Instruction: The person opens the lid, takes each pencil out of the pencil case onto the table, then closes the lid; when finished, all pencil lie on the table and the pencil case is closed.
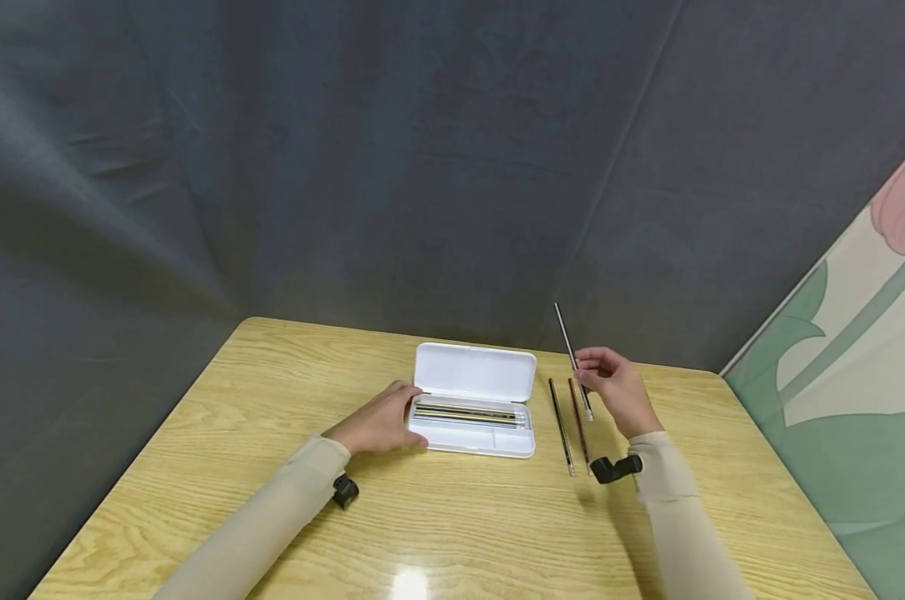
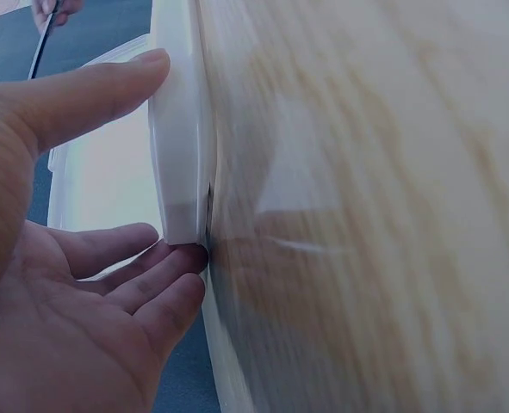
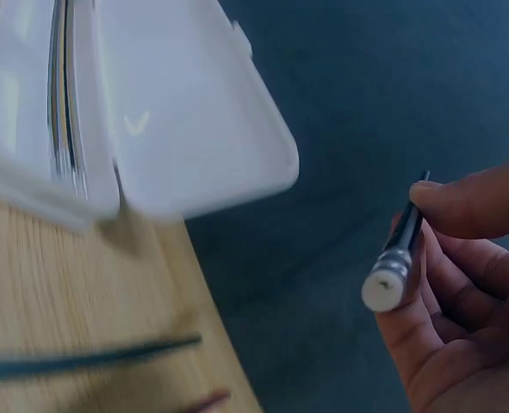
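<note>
A white pencil case lies open on the wooden table, its lid tipped back and several pencils inside. My left hand rests against the case's left end, thumb and fingers touching its white edge. My right hand is raised to the right of the case and pinches a pencil that points up and away; its metal-capped eraser end shows by my fingers. Two more pencils lie side by side on the table under that hand.
A dark grey cloth backdrop hangs behind the table. At the right stands a panel painted with a pink flower and green leaves. The table's front half holds only my sleeved forearms.
</note>
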Available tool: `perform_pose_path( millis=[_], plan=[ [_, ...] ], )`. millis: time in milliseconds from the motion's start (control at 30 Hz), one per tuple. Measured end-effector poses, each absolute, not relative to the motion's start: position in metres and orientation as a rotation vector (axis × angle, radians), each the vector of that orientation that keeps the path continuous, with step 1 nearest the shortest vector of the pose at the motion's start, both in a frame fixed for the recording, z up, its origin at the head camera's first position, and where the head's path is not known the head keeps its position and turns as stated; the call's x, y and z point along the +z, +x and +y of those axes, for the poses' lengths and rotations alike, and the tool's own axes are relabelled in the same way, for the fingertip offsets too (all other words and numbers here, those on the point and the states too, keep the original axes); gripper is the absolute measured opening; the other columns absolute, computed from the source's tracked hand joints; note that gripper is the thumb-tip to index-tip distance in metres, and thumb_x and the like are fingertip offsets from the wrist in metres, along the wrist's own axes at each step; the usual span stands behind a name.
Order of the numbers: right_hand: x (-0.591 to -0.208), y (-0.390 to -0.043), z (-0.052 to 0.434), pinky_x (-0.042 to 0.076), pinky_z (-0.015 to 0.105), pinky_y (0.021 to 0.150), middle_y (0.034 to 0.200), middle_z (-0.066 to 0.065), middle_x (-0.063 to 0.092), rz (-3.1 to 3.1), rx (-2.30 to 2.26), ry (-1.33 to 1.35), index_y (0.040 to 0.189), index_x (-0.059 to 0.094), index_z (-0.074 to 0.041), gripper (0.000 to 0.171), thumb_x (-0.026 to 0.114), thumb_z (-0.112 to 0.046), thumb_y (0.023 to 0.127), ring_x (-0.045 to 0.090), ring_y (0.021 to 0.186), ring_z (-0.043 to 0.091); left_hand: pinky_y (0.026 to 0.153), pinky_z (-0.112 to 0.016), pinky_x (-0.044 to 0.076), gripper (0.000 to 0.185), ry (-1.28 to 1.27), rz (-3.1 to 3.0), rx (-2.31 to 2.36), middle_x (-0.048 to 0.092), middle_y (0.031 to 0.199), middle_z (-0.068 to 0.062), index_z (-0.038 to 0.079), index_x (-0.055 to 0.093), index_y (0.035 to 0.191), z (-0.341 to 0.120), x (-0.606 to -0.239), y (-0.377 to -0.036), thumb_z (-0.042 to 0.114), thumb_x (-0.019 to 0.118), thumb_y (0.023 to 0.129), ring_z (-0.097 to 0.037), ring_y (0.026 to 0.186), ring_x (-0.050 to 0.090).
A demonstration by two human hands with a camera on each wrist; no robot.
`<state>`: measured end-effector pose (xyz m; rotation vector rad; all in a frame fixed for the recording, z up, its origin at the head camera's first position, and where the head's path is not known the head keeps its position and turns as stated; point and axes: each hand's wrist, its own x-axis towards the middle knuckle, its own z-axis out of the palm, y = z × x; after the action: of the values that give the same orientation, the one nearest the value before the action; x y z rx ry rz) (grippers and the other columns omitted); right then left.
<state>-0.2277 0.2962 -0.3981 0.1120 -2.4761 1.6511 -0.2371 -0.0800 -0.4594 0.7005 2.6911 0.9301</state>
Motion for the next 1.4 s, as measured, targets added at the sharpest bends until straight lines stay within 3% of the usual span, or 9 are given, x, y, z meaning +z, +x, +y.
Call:
perform_pose_path(
  millis=[167,333,500,900,1133,1267,1400],
  plan=[
    [-0.409,-0.224,0.32,0.054,0.019,0.069,0.089,-0.007,0.06,-2.485,1.623,-0.006,0.12,0.052,0.005,0.032,0.058,-0.008,0.091,0.06,0.079,0.002,0.108,-0.042,0.037,0.089,0.696,2.682,0.943,0.037,0.144,-0.002,0.012,0.036,0.143,-0.082,-0.461,-0.237,0.045,0.077,0.071,-0.023,0.133,0.039],
    [-0.426,-0.225,0.338,0.055,0.025,0.069,0.095,0.005,0.06,-2.659,1.433,-0.163,0.122,0.053,0.002,0.034,0.057,-0.012,0.092,0.06,0.075,0.003,0.107,-0.042,0.037,0.089,0.699,2.68,0.959,0.037,0.144,-0.002,0.013,0.036,0.143,-0.084,-0.461,-0.239,0.046,0.078,0.071,-0.023,0.132,0.039],
    [-0.443,-0.227,0.349,0.05,0.027,0.06,0.098,0.012,0.062,-2.894,1.148,-0.265,0.124,0.053,-0.002,0.037,0.055,-0.018,0.09,0.059,0.07,0.013,0.109,-0.042,0.036,0.089,0.696,2.68,0.973,0.038,0.143,-0.002,0.013,0.038,0.142,-0.082,-0.461,-0.24,0.045,0.078,0.07,-0.023,0.133,0.039],
    [-0.462,-0.228,0.346,0.039,0.027,0.052,0.082,0.005,0.066,-3.024,0.795,-0.262,0.112,0.06,-0.005,0.032,0.061,-0.02,0.084,0.051,0.062,0.015,0.105,-0.042,0.039,0.089,0.672,2.662,1.008,0.042,0.138,-0.002,0.013,0.04,0.14,-0.085,-0.465,-0.241,0.046,0.08,0.068,-0.021,0.126,0.045],
    [-0.456,-0.223,0.337,0.042,0.028,0.053,0.086,0.009,0.067,-3.075,0.714,-0.238,0.113,0.058,-0.001,0.036,0.064,-0.017,0.081,0.057,0.066,0.018,0.102,-0.042,0.041,0.087,0.637,2.618,1.072,0.045,0.132,-0.001,0.015,0.04,0.14,-0.086,-0.465,-0.241,0.044,0.08,0.068,-0.021,0.122,0.046],
    [-0.453,-0.22,0.334,0.043,0.029,0.052,0.089,0.012,0.068,-3.074,0.683,-0.213,0.114,0.057,-0.001,0.035,0.062,-0.017,0.084,0.058,0.065,0.018,0.1,-0.042,0.042,0.086,0.627,2.598,1.119,0.047,0.13,-0.003,0.015,0.04,0.14,-0.087,-0.463,-0.24,0.042,0.081,0.069,-0.022,0.119,0.047],
    [-0.445,-0.219,0.325,0.045,0.028,0.055,0.087,0.009,0.067,-2.887,0.727,-0.159,0.104,0.063,-0.006,0.023,0.058,-0.022,0.088,0.058,0.065,0.016,0.099,-0.042,0.042,0.085,0.628,2.586,1.138,0.047,0.13,-0.004,0.014,0.041,0.139,-0.086,-0.463,-0.239,0.042,0.081,0.069,-0.022,0.119,0.047]
  ],
)
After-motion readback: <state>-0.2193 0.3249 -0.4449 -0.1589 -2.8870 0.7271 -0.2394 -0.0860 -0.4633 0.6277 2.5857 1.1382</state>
